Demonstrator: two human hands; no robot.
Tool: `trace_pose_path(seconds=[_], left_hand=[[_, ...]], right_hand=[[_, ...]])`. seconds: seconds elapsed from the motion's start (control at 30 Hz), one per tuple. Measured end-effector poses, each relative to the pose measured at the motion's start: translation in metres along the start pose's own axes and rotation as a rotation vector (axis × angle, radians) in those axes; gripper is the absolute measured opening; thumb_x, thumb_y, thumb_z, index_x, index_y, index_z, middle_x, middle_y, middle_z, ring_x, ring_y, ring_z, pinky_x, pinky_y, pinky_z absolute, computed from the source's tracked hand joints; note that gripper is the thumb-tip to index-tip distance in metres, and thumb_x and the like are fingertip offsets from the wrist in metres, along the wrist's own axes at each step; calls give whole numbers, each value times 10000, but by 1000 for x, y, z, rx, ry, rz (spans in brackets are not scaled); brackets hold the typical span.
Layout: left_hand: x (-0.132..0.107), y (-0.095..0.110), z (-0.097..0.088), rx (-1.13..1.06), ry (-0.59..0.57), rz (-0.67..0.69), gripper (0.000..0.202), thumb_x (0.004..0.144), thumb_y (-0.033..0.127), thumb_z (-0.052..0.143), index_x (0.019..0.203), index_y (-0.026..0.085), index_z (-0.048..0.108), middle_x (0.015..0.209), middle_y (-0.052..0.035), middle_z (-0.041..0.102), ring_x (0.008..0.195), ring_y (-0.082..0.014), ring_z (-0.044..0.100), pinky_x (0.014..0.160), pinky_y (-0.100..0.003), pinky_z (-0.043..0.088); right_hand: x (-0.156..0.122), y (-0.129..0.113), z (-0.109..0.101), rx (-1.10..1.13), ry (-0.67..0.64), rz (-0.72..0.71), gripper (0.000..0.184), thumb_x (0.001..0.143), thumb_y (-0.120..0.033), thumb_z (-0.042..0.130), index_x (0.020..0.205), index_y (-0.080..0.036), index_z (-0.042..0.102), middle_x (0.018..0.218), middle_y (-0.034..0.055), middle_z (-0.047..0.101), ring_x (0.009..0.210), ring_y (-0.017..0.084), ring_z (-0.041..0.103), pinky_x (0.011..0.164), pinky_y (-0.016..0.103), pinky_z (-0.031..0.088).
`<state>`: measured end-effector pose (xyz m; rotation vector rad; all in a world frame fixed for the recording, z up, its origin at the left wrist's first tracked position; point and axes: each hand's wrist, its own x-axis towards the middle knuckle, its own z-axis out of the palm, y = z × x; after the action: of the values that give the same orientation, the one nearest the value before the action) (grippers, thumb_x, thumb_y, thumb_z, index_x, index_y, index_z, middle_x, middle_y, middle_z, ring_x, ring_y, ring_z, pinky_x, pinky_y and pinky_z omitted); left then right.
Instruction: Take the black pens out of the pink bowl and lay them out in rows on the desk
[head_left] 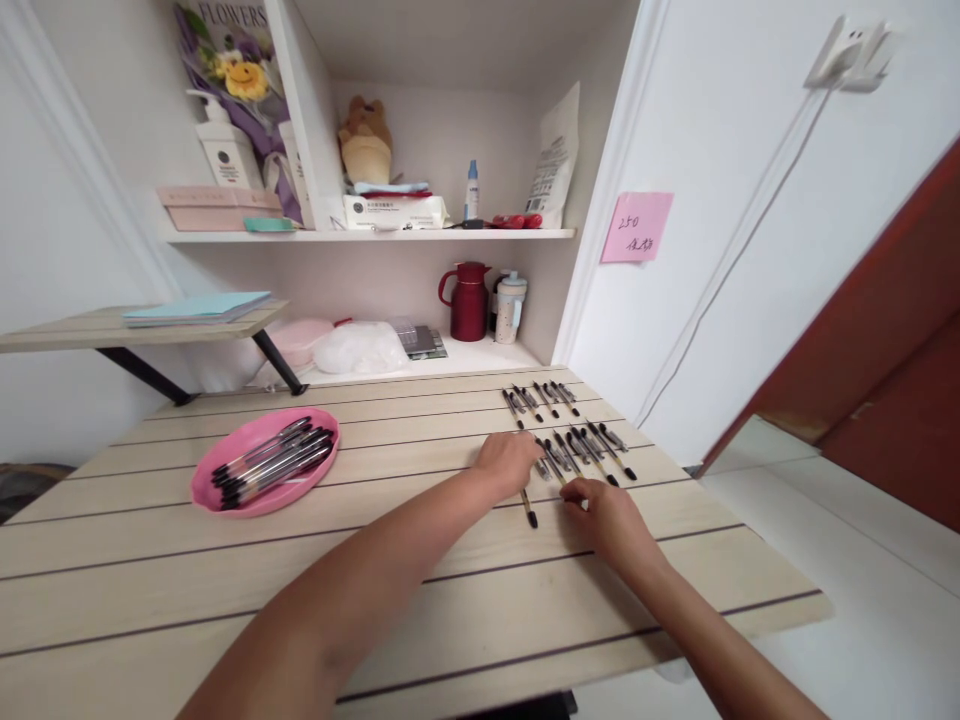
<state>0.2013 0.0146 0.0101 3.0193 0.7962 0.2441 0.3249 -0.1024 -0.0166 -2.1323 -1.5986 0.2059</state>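
My left hand (510, 462) is curled, its fingertips over pen parts at the left end of the nearer row. What it grips, if anything, is hidden. A thin pen piece (529, 508) with a black end sticks out below it. My right hand (606, 510) pinches the near end of a slim pen (559, 466) in the same row. Several pens and clear pen parts (594, 446) lie side by side to the right. Behind them is another row of pens (541, 398). At the left, a pink oval tray (259, 508) holds a pile of clear pens (274, 462) with black ends.
The slatted table (420, 535) meets a shelf unit (375, 236) at the back. A red jug (469, 302) and a pale cup (510, 308) stand on the lower shelf. A small raised stand (90, 328) bears light blue papers (199, 308) at the left.
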Motion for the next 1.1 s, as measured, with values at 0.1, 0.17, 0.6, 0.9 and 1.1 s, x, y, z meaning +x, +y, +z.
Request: trace_pose_path(seconds=[0.1, 0.17, 0.6, 0.9, 1.1], left_hand=[[-10, -7, 3, -17, 6, -24, 291, 759, 136, 405, 905, 236, 636, 906, -48, 589, 814, -188, 558, 669, -271, 427], [-16, -9, 6, -32, 2, -33, 321, 750, 125, 410, 950, 250, 628, 922, -43, 578, 803, -177, 556, 662, -261, 432], [-17, -2, 15, -68, -29, 18, 263, 738, 99, 412, 849, 214, 621, 902, -48, 555, 825, -179, 526, 666, -268, 431], [-10, 0, 19, -79, -17, -18, 243, 763, 118, 407, 864, 191, 615, 908, -70, 551, 839, -181, 530, 696, -267, 431], [-6, 2, 24, -91, 2, -49, 230, 748, 119, 409, 838, 177, 614, 916, -76, 546, 837, -188, 529, 704, -276, 419]], right_hand=[[-3, 1, 0, -54, -3, -3, 201, 691, -160, 444, 749, -198, 632, 754, 31, 647, 735, 156, 573, 615, 218, 345], [-2, 0, 0, -63, 7, 3, 194, 705, -163, 441, 752, -201, 626, 749, 29, 643, 732, 152, 567, 610, 217, 336], [16, -15, 9, -152, 50, -77, 178, 749, -108, 413, 724, -175, 576, 742, 35, 615, 711, 134, 527, 575, 218, 274], [14, -4, 10, -145, 104, -65, 108, 776, -192, 455, 723, -183, 550, 755, 39, 611, 693, 141, 545, 573, 226, 294], [0, -14, 7, -177, 36, 48, 263, 802, -365, 419, 657, -188, 547, 666, 46, 622, 627, 163, 559, 519, 247, 278]])
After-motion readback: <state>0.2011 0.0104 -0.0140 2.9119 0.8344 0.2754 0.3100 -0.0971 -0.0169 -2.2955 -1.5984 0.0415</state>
